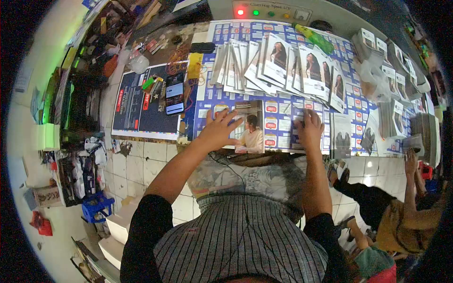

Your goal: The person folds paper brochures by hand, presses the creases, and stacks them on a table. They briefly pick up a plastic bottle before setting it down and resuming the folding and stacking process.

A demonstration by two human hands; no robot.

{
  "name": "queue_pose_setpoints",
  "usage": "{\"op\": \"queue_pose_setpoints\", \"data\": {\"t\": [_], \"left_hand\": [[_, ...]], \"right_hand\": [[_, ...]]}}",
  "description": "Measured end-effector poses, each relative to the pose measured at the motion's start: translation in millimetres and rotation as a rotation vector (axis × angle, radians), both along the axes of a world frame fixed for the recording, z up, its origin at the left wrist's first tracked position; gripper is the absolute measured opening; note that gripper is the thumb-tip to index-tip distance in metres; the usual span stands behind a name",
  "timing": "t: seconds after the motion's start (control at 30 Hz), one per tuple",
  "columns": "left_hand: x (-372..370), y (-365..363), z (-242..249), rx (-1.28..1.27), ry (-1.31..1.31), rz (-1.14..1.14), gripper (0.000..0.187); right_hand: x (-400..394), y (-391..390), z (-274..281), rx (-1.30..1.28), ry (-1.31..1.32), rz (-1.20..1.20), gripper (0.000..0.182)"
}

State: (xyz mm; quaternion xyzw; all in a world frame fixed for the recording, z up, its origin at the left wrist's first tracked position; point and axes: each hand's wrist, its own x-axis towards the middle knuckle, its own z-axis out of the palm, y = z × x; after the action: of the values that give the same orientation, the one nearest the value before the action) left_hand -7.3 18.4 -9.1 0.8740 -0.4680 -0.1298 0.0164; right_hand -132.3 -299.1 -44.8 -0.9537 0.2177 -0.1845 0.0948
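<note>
My left hand (219, 131) lies with its fingers spread at the left edge of a booklet (251, 129) whose cover shows a person in a light top. To the right, my right hand (309, 128) rests over the printed sheet (283, 115), fingers bent downward; whether something small is between them is hidden. Beyond both hands, many white booklets (275, 59) are fanned out in an overlapping pile. A dark, blurred printed piece (341, 134) lies right of my right hand.
At the left are a phone (174, 94), a green lighter (148, 84) and a dark printed sheet (141, 106). Stacked booklets (394, 75) and a plastic bag (374, 78) stand at the right. A co-worker's hand (410, 160) is at the lower right.
</note>
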Motion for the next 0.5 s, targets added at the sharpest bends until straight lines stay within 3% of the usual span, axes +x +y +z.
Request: {"op": "queue_pose_setpoints", "data": {"t": [0.07,0.2,0.23,0.3,0.5], "left_hand": [[-0.1,-12.0,13.7,0.038,0.03,-0.003,0.085],[-1.5,-34.6,18.8,0.191,0.076,0.03,0.09],[-1.5,-37.8,17.9,0.191,0.077,0.03,0.09],[-1.7,-40.8,16.6,0.237,0.076,0.045,0.092],[-3.1,-45.6,20.9,0.265,0.104,0.074,0.094]], "right_hand": [[-1.6,-15.4,8.5,0.168,0.169,0.171,0.051],[1.4,11.5,38.5,0.355,0.138,0.22,0.044],[-0.1,15.5,23.5,0.31,0.021,0.326,0.041],[-7.9,41.3,23.5,0.156,0.042,0.543,0.041],[24.8,57.4,23.6,-0.066,-0.099,0.457,0.038]]}}
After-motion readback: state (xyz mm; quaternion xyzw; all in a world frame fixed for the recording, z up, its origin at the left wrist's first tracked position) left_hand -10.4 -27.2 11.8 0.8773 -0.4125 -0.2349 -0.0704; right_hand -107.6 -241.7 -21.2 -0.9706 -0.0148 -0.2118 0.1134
